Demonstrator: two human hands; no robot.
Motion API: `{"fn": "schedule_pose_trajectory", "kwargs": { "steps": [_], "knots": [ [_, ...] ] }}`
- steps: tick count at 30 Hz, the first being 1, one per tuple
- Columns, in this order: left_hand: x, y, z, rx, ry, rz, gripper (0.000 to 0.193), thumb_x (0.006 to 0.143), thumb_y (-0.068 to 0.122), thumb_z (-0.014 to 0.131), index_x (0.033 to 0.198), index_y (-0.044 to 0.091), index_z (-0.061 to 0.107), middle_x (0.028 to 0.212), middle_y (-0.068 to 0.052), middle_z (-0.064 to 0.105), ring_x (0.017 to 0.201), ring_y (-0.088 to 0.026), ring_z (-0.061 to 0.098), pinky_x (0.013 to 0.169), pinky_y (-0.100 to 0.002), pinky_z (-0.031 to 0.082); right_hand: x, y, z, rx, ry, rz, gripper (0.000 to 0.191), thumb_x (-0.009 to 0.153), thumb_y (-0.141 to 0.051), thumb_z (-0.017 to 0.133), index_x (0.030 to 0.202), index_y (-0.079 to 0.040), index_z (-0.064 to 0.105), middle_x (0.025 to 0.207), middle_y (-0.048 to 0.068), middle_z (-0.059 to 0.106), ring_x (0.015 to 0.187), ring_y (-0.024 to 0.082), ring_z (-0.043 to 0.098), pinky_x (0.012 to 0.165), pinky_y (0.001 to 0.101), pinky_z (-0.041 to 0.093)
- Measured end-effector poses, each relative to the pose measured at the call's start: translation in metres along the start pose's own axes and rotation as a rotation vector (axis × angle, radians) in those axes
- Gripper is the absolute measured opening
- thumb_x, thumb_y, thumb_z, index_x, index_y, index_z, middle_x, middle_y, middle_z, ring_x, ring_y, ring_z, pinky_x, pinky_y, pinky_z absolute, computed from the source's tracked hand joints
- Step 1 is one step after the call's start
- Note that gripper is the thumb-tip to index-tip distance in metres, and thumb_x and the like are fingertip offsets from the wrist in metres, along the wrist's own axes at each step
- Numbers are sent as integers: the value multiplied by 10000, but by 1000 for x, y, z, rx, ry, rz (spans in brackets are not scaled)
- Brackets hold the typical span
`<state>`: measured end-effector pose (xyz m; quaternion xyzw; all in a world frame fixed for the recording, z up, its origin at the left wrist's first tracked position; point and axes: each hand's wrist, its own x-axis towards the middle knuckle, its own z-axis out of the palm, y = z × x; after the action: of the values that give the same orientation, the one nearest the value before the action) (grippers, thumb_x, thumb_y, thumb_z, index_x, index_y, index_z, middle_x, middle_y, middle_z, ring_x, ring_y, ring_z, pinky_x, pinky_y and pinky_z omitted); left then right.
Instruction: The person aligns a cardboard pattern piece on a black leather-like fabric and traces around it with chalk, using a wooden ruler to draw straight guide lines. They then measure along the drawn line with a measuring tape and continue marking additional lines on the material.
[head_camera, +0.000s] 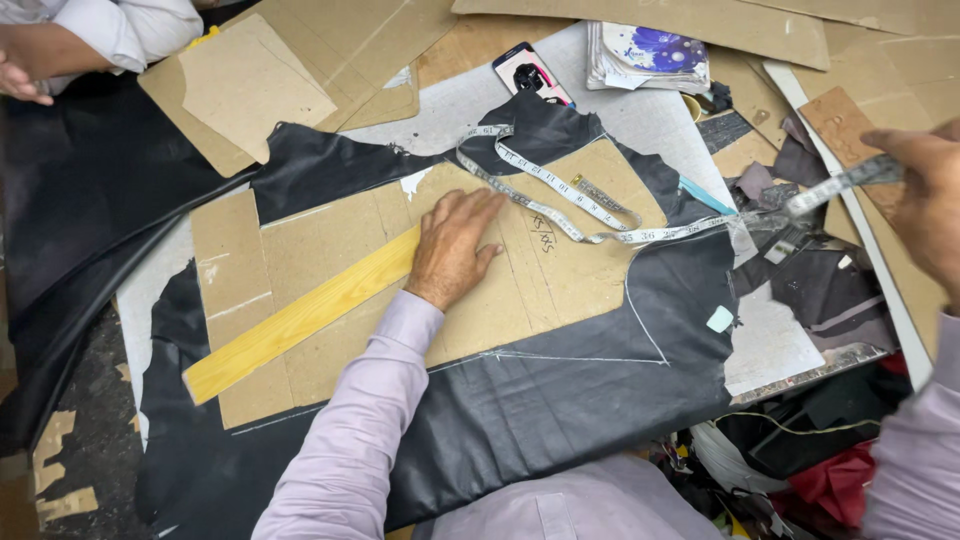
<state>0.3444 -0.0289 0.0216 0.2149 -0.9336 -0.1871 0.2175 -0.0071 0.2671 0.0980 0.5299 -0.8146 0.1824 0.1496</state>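
Observation:
My left hand (455, 245) lies flat, fingers together, on a brown cardboard pattern (330, 240) that rests on a piece of black leather (590, 385). A yellow wooden ruler (290, 325) runs under that hand across the pattern. My right hand (925, 205) is raised at the right edge and pinches one end of a white measuring tape (570, 205). The tape stretches from that hand leftward and loops over the pattern. White chalk lines mark the leather beside the pattern.
More cardboard patterns (255, 85) lie at the back. A phone (530, 72) and a stack of papers (650, 55) sit at the back centre. Another person's hand and white sleeve (100, 40) are at the top left. Leather scraps (820, 285) pile at the right.

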Motion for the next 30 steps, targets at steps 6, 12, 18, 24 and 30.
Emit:
{"fn": "schedule_pose_trajectory", "kwargs": {
  "steps": [6, 12, 18, 24, 30],
  "knots": [
    [-6, 13, 17, -131, 15, -7, 417, 863, 155, 764, 1272, 108, 698, 1299, -82, 686, 1248, -315, 586, 1072, -438, 448, 30, -118, 96, 154, -121, 9, 480, 771, 119, 578, 1214, -1, 718, 1164, 238, 712, 1036, 413, 691, 904, 487, 553],
    [-26, 7, -3, -294, 18, -37, 267, 882, 158, 769, 1138, 84, 761, 1128, -92, 764, 1074, -293, 706, 947, -381, 543, 43, -164, 165, 128, -68, 180, 96, 887, -115, 759, 927, -27, 754, 920, 191, 687, 836, 388, 705, 759, 487, 569],
    [-47, -2, -15, -474, -1, -142, 293, 895, 124, 762, 1181, 68, 743, 1094, -96, 774, 1013, -220, 751, 891, -329, 589, 59, -143, 158, 377, 11, 237, 446, 660, -39, 898, 1059, 55, 724, 911, 239, 716, 811, 373, 710, 727, 433, 572],
    [-58, -8, -11, -601, 6, -247, 314, 895, 87, 759, 1208, 67, 740, 1095, -63, 783, 973, -135, 741, 846, -276, 583, 53, -121, 158, 730, -246, 459, 434, 754, 26, 853, 1160, -20, 708, 877, 71, 726, 781, 127, 680, 696, 282, 576],
    [-76, -6, -22, -759, 0, -343, 326, 912, 53, 764, 1235, 38, 728, 1131, -81, 776, 992, -120, 736, 860, -258, 603, 45, -66, 92, 877, 361, 292, 255, 1215, -172, 542, 1363, -16, 679, 1195, 107, 768, 994, 113, 718, 886, 261, 619]
  ]
}}
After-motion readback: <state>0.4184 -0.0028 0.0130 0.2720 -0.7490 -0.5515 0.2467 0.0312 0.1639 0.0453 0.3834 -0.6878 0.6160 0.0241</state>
